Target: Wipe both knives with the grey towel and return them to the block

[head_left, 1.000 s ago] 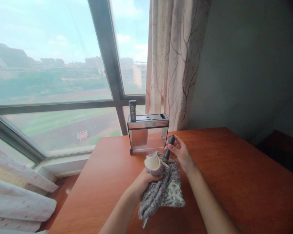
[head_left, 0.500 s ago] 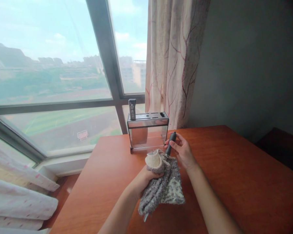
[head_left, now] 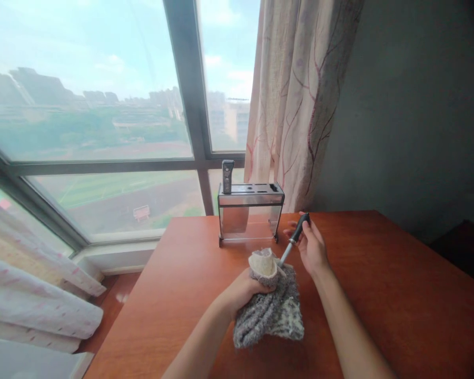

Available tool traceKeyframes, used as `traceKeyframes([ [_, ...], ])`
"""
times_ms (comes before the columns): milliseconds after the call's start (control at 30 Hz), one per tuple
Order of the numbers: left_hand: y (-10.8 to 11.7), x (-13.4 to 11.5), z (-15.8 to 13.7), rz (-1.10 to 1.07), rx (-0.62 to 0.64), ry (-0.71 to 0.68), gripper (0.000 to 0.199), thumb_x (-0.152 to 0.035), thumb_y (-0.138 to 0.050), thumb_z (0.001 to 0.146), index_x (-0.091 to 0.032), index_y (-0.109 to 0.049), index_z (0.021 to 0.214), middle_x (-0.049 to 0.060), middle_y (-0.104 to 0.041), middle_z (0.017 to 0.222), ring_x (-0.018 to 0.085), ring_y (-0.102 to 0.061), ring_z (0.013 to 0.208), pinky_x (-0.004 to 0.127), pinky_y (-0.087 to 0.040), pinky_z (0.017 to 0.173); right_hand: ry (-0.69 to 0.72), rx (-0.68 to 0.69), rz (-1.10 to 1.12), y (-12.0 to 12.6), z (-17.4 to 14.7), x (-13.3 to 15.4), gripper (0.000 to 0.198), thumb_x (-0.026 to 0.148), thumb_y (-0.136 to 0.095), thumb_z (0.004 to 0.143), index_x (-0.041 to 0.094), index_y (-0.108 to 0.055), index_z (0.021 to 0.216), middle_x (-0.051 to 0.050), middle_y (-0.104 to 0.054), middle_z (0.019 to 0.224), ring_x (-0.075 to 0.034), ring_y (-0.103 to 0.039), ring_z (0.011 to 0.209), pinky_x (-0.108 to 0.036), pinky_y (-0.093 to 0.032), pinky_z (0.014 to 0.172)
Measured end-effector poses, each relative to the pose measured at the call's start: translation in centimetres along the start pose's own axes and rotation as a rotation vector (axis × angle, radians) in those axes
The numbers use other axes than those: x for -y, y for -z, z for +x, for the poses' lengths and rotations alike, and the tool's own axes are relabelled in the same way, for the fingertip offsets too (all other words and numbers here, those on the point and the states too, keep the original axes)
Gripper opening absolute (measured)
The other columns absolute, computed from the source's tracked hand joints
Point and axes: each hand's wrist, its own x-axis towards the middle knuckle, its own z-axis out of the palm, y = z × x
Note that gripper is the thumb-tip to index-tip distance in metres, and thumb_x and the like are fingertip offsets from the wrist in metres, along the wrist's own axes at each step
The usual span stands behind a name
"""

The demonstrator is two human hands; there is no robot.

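Observation:
My right hand (head_left: pixel 314 248) grips the black handle of a sharpening steel (head_left: pixel 299 228), fingers closed round it. A stretch of its slim, bright metal rod shows below the handle, slanting down to the left into a fluffy grey-and-white cloth (head_left: pixel 267 310). Bunched round the rod, the cloth is clasped in my left hand (head_left: pixel 243 288), its cream top folded over the thumb side. The rod's far end is hidden inside the cloth. Just beyond my hands stands a clear-sided knife block (head_left: pixel 250 200), with one black-handled tool (head_left: pixel 227 176) upright in its left slot.
The reddish-brown wooden table (head_left: pixel 181 273) spreads under both arms. Past its far edge are a large window (head_left: pixel 102 168) and a patterned curtain (head_left: pixel 296 105). White curtain fabric (head_left: pixel 43 300) hangs at the lower left.
The steel has moved up and right with my right hand, so more rod shows above the cloth. Its tip, which poked out below the cloth, is out of sight. The view has shifted slightly left.

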Motion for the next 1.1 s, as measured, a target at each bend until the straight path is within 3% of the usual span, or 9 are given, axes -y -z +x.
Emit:
traceKeyframes([
  [100,0.1,-0.3,-0.1,-0.042,0.018,-0.019,0.061,-0.009,-0.069,0.061,-0.014,-0.062,0.122,0.010,-0.070,0.112,0.031,-0.061,0.107,0.044,-0.038,0.102,-0.065,0.063,0.047,0.0,-0.1,0.0,0.038,0.042,-0.071,0.076,0.026,-0.057,0.107,-0.001,-0.069,0.087,-0.016,-0.067,0.071,-0.028,-0.054,0.061],
  [300,-0.3,-0.9,-0.3,0.005,-0.026,-0.050,0.060,-0.008,-0.069,0.060,-0.013,-0.065,0.120,0.008,-0.071,0.110,0.031,-0.058,0.114,0.042,-0.035,0.105,-0.033,0.079,-0.103,-0.1,-0.2,-0.7,0.033,0.040,-0.072,0.077,0.024,-0.057,0.101,0.001,-0.068,0.079,-0.014,-0.064,0.070,-0.026,-0.052,0.062],
  [433,-0.4,-0.8,0.0,-0.021,-0.114,-0.061,0.061,-0.010,-0.072,0.058,-0.014,-0.065,0.118,0.009,-0.071,0.112,0.032,-0.058,0.113,0.043,-0.035,0.105,-0.039,0.097,-0.218,-0.9,-0.8,-1.5,0.039,0.042,-0.072,0.076,0.023,-0.054,0.105,0.001,-0.067,0.075,-0.015,-0.062,0.067,-0.026,-0.051,0.060],
  [567,-0.3,-0.5,0.4,-0.099,-0.119,-0.094,0.059,-0.014,-0.075,0.058,-0.013,-0.065,0.116,0.011,-0.071,0.111,0.032,-0.061,0.110,0.042,-0.037,0.104,-0.031,0.186,-0.315,-2.1,-1.4,-2.1,0.045,0.044,-0.073,0.074,0.022,-0.055,0.110,0.001,-0.063,0.070,-0.015,-0.060,0.064,-0.027,-0.050,0.060],
  [833,-0.4,-0.3,0.6,-0.124,-0.133,-0.044,0.058,-0.016,-0.073,0.061,-0.012,-0.064,0.117,0.012,-0.072,0.107,0.032,-0.064,0.104,0.044,-0.041,0.100,-0.077,0.222,-0.317,-2.2,-1.4,-2.1,0.047,0.044,-0.072,0.075,0.021,-0.055,0.113,0.001,-0.062,0.071,-0.016,-0.060,0.065,-0.028,-0.051,0.061],
  [1100,-0.9,-1.2,0.3,-0.040,-0.191,-0.089,0.053,-0.013,-0.073,0.060,-0.013,-0.068,0.113,0.010,-0.071,0.111,0.033,-0.057,0.117,0.041,-0.038,0.105,-0.080,0.222,-0.295,-2.4,-1.5,-2.0,0.046,0.043,-0.071,0.075,0.022,-0.057,0.113,0.001,-0.062,0.075,-0.015,-0.060,0.066,-0.026,-0.051,0.059],
])
